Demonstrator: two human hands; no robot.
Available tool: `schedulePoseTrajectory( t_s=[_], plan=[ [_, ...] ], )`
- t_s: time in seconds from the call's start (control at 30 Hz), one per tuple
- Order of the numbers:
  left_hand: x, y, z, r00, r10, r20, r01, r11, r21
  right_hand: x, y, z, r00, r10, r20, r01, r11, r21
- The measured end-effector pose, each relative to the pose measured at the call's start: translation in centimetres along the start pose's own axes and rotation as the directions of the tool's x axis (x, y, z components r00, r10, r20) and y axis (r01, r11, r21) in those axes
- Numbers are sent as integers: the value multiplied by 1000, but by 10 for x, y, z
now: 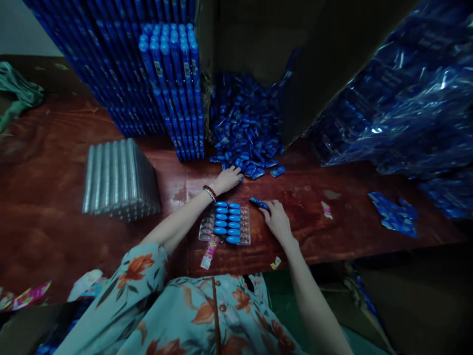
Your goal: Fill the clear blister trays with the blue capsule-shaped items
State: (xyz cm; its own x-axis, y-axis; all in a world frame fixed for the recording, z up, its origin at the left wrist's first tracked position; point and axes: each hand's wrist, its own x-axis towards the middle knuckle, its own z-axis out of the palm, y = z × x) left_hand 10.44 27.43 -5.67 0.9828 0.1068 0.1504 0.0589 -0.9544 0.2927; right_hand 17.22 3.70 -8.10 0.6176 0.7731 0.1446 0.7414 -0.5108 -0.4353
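Note:
A clear plastic blister tray lies on the brown wooden table before me, with two columns of small blue capsule-shaped pieces set in its pockets. My left hand reaches past the tray to the near edge of a loose heap of blue pieces, its fingers on them; whether it grips one is hidden. My right hand rests just right of the tray and pinches one blue piece at its fingertips.
A stack of empty clear trays stands at the left. Tall stacks of filled blue trays rise behind it. A cardboard box wall and blue plastic bags crowd the right. Paper scraps lie at the table's near edge.

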Motion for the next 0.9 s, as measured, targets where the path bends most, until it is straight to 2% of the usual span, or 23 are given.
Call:
schedulePoseTrajectory(
  t_s=[0.07, 0.17, 0.23, 0.3, 0.37, 0.4, 0.47, 0.53, 0.57, 0.6, 0.67, 0.73, 0.8, 0.9],
  plan=[
    [-9, -4, -4, 1000, -21, -2, 21, 1000, -12, -32, 4, 0, 997, 46, -68, -35, 988, 152],
    [-48, -7, -19, 976, -137, -172, 95, 968, -231, -71, 4, 1, 966, 222, -130, -165, 923, 348],
    [-93, -4, -33, 907, -279, -316, 132, 900, -415, -88, -1, 2, 922, 361, -137, -272, 859, 434],
    [-146, 7, -46, 840, -388, -380, 196, 869, -454, -97, -8, 4, 878, 463, -117, -353, 795, 493],
    [-198, 24, -54, 771, -526, -358, 290, 792, -538, -98, -13, 6, 850, 517, -101, -396, 754, 524],
    [-219, 35, -55, 761, -564, -320, 317, 754, -575, -96, -15, 7, 840, 533, -102, -407, 744, 530],
    [-247, 58, -51, 797, -563, -218, 326, 705, -630, -91, -17, 8, 825, 556, -107, -425, 733, 531],
    [-253, 77, -41, 833, -536, -138, 314, 663, -680, -84, -18, 9, 823, 560, -99, -438, 735, 518],
    [-250, 84, -36, 829, -549, -111, 319, 626, -711, -82, -18, 9, 830, 551, -90, -440, 745, 502],
    [-246, 89, -30, 810, -581, -78, 338, 572, -747, -80, -19, 9, 843, 533, -80, -437, 762, 478],
    [-236, 93, -22, 739, -674, -2, 398, 438, -806, -78, -20, 8, 872, 484, -74, -415, 810, 414],
    [-233, 91, -17, 675, -736, 51, 456, 362, -813, -80, -22, 7, 893, 443, -81, -389, 849, 357],
    [-239, 87, -15, 677, -733, 57, 498, 400, -769, -83, -23, 7, 896, 433, -94, -379, 858, 346],
    [-256, 83, -10, 714, -696, 82, 537, 467, -703, -88, -24, 7, 879, 472, -67, -404, 812, 421]
  ],
)
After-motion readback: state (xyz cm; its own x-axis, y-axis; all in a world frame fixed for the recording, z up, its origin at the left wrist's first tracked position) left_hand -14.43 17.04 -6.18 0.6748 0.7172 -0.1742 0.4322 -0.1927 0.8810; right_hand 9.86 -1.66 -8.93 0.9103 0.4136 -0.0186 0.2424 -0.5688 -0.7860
